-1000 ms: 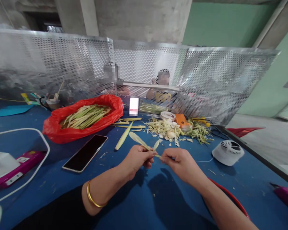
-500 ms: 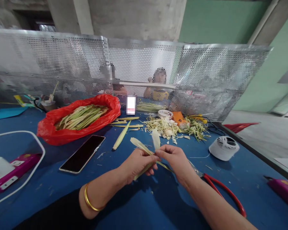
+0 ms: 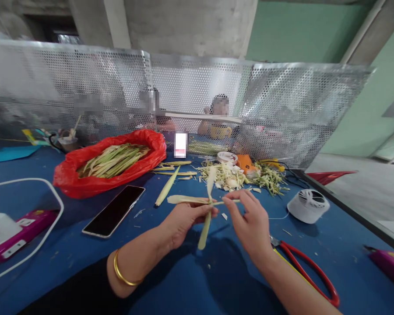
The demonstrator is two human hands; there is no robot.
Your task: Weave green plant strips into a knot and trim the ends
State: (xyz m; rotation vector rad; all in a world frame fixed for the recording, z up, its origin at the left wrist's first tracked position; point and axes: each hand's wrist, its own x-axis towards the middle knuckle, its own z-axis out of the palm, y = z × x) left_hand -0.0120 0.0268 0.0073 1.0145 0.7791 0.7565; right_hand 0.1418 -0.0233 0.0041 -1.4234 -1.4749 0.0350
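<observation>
My left hand (image 3: 187,221) pinches the crossing point of pale, dry leaf strips (image 3: 205,232) that look like husk. One strip points up, one to the left and one down toward me. With thumb and forefinger, my right hand (image 3: 249,218) grips a thin green strip end (image 3: 219,202) on the right side of the cross. Both hands are above the blue table (image 3: 170,280). Scissors with red handles (image 3: 310,262) lie beside my right forearm. A whole pale green leaf piece (image 3: 167,188) rests beyond my left hand.
To the left are a phone (image 3: 114,212), a red plastic bag (image 3: 70,180) of leaf strips, and a purple power strip (image 3: 36,227) with a white cable. Trimmings (image 3: 226,174) are heaped ahead. White string (image 3: 308,205) sits right. A perforated metal screen (image 3: 197,78) stands behind, people beyond it.
The strips have been spread from a narrow V into a cross. My right hand has shifted right, off the upright strip and onto the thin strip end.
</observation>
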